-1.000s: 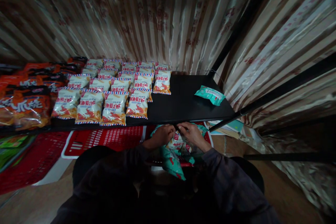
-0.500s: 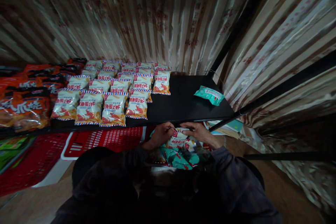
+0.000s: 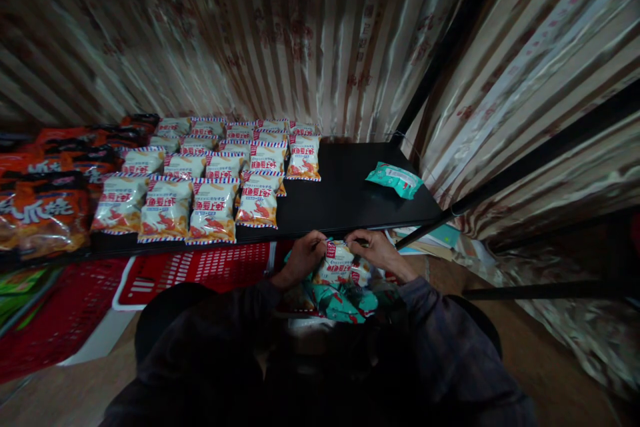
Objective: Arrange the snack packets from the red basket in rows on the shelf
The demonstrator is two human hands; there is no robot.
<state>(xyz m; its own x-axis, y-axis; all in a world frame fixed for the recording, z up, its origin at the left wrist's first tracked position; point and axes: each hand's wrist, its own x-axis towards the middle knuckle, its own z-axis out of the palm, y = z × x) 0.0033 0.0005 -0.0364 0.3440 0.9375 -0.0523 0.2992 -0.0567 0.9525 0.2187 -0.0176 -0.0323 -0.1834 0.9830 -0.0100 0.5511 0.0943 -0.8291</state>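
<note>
Snack bag (image 3: pixel 335 265), between left grip (image 3: pixel 306 256) and right grip (image 3: pixel 379 251), top pinched

on my feed, a black shelf (image 3: pixel 340 197) bears orange packets (image 3: pixel 53 213), white packets (image 3: pixel 213 208), one teal packet (image 3: pixel 395 181).

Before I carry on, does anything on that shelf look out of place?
Yes: the teal packet lies alone and slanted near the right end of the black shelf, apart from the white packets grouped in rows to its left. Nothing looks spilled.

a pleated curtain (image 3: pixel 305 47) hangs behind orange packets (image 3: pixel 50 217)
</note>
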